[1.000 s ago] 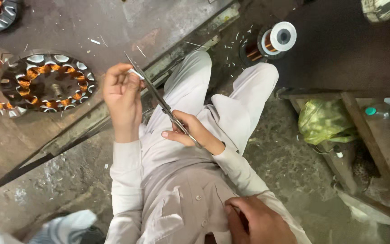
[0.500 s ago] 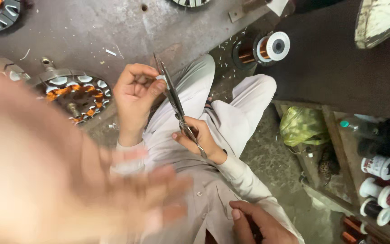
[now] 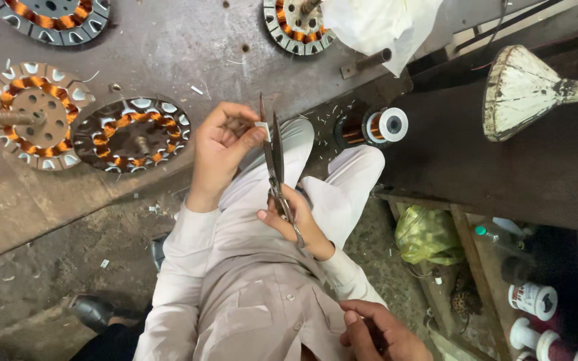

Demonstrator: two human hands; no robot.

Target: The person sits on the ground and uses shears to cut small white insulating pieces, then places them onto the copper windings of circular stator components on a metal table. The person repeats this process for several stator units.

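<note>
1. Only the wearer's right hand (image 3: 379, 334) showed, low at the bottom edge, knuckles up and fingers curled; something dark sat between the fingers, but whether they gripped it could not be told; the hand lay just beside the hem of a seated co-worker's pale shirt (image 3: 262, 294); the wearer's left hand was out of view.
2. Ahead, the co-worker's left hand (image 3: 225, 144) was raised with the wrist bent, thumb and fingers pinched on a small white slip (image 3: 262, 127); the co-worker's right hand (image 3: 296, 217) sat lower, closed round the handles of a pair of scissors (image 3: 275, 160); the blades pointed up and away, narrowly parted, with the slip right at them.
3. Both forearms reached out over the co-worker's lap, above the pale trouser knees.
4. Beyond the hands ran a worn metal bench (image 3: 168, 53); on it lay a dark wound stator (image 3: 132, 134) close to the left hand, a paler stator (image 3: 35, 113) touching it, and two more stators along the far edge.
5. To the right of the scissors stood a spool of copper wire (image 3: 376, 126); further right were an off-white fan-shaped piece (image 3: 523, 90), a green bag (image 3: 426, 234) and white spools (image 3: 533, 297) on a shelf.
</note>
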